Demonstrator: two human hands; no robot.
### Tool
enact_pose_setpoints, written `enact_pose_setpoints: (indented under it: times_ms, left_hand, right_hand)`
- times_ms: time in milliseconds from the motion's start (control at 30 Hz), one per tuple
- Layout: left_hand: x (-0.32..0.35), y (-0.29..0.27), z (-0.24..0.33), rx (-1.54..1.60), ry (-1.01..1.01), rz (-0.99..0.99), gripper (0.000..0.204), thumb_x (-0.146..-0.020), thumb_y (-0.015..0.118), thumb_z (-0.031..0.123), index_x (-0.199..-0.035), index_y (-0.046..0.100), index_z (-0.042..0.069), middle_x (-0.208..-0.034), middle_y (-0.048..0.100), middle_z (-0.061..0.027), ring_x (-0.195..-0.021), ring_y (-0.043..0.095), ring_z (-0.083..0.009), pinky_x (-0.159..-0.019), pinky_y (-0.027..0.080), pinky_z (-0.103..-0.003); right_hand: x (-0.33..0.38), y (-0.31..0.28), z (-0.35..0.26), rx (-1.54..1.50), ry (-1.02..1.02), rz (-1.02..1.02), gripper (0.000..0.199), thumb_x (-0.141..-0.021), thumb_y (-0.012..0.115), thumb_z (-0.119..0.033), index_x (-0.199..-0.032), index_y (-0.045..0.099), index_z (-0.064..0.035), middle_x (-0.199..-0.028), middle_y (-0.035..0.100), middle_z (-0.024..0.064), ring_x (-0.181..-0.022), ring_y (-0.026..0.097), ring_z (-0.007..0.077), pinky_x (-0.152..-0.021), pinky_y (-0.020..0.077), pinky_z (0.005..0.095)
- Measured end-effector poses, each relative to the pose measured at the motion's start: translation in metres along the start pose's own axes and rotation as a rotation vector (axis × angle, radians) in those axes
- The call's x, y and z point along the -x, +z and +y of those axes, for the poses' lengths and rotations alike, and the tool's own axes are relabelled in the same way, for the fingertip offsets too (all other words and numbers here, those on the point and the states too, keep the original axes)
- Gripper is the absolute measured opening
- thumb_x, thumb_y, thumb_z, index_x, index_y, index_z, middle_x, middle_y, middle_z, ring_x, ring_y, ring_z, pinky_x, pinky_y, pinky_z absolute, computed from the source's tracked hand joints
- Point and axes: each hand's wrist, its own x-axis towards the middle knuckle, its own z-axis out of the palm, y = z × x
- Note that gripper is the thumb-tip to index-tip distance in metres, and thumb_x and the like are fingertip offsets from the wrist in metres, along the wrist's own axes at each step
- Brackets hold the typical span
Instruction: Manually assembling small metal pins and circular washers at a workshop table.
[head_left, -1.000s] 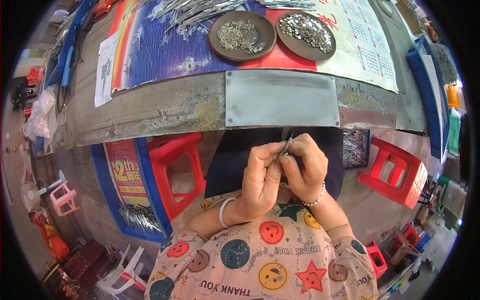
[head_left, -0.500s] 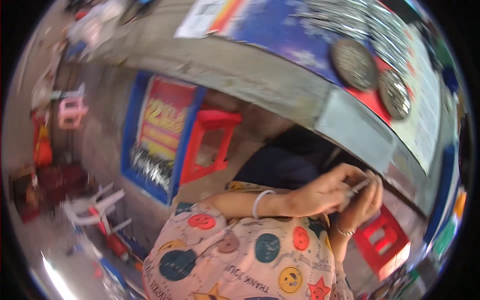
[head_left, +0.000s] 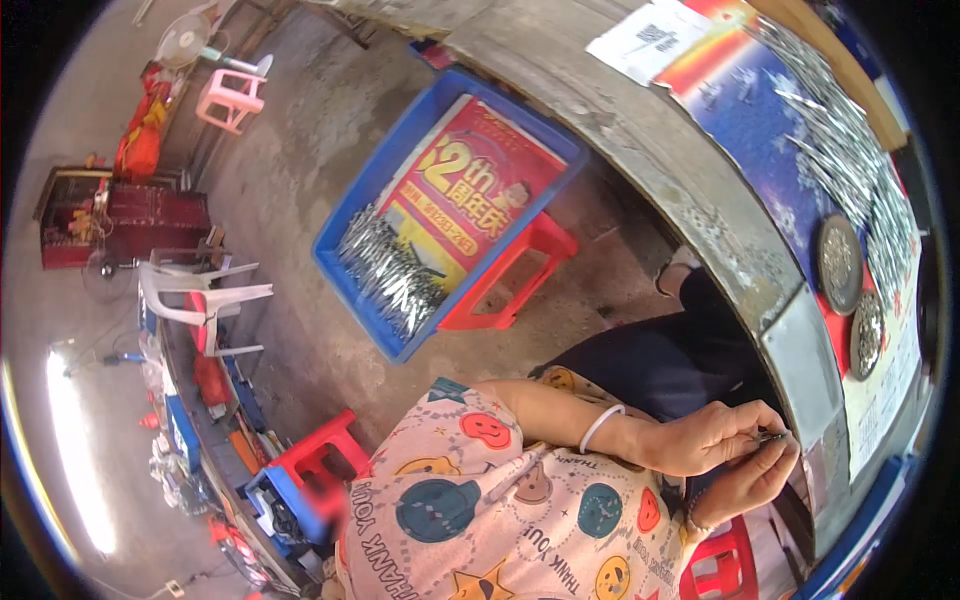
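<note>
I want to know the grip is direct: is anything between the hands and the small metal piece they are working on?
Nothing visible. The left hand and right hand meet around the small metal piece, fingers touching it directly.

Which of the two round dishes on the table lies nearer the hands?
The round dish lower in the picture, beside the other dish; it lies closer to both hands.

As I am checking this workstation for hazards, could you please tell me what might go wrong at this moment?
1. Both hands, left hand and right hand, pinch a small thin metal piece in mid-air beside the grey worktable; if it slips, it would likely fall to the floor.
2. The camera looks off to the side, so the fingers may be working partly unwatched.
3. The loose pile of silvery metal pins lies near the table edge.
</note>
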Motion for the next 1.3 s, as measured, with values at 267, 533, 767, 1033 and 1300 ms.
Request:
enact_pose_setpoints:
  times_ms: [267,533,767,1033,1300]
  left_hand:
    - [0.066,-0.100,0.058,-0.717,-0.142,0.389,0.028,-0.091,0.050,0.004,-0.119,0.052,0.003,-0.093,0.057,-0.0059,-0.071,0.056,-0.0086,-0.062,0.048,-0.025]
    - [0.206,-0.245,0.145,-1.593,-0.125,0.966,0.015,-0.086,0.055,-0.001,-0.100,0.060,0.000,-0.089,0.059,-0.0132,-0.080,0.060,-0.0235,-0.070,0.047,-0.032]
    - [0.270,-0.264,0.149,-1.682,-0.366,0.974,0.017,-0.083,0.058,0.001,-0.099,0.063,0.000,-0.092,0.062,-0.0154,-0.084,0.062,-0.0305,-0.074,0.049,-0.035]
    - [0.154,-0.231,0.163,-1.555,-0.160,0.863,0.019,-0.089,0.052,-0.002,-0.105,0.061,-0.001,-0.099,0.060,-0.0107,-0.093,0.060,-0.0217,-0.081,0.048,-0.031]
    - [-0.067,-0.144,0.122,-1.444,0.116,0.029,0.021,-0.083,0.056,-0.005,-0.102,0.062,0.001,-0.094,0.060,-0.0162,-0.088,0.060,-0.0320,-0.076,0.048,-0.035]
  right_hand:
    - [-0.011,0.015,0.002,-0.531,-0.087,-0.472,0.047,-0.103,0.034,-0.037,-0.100,0.060,0.0017,-0.077,0.057,0.0057,-0.065,0.054,0.0116,-0.061,0.0445,0.0241]
    - [-0.016,0.028,-0.015,-0.263,-0.151,-0.723,0.043,-0.101,0.039,-0.034,-0.098,0.056,0.0054,-0.095,0.054,0.0094,-0.080,0.056,0.0156,-0.068,0.0453,0.0262]
    - [-0.028,0.031,-0.023,-0.065,-0.300,-0.788,0.023,-0.095,0.048,-0.016,-0.098,0.055,0.0065,-0.094,0.054,0.0165,-0.082,0.057,0.0276,-0.075,0.0465,0.0326]
    - [-0.035,0.030,0.010,0.048,-0.345,-0.903,0.019,-0.086,0.061,-0.016,-0.092,0.058,0.0011,-0.086,0.057,0.0194,-0.078,0.058,0.0392,-0.065,0.0479,0.0426]
    - [-0.034,0.038,0.047,-0.106,-0.236,-0.930,0.027,-0.090,0.057,-0.026,-0.089,0.058,0.0011,-0.088,0.059,0.0203,-0.081,0.058,0.0406,-0.069,0.0473,0.0449]
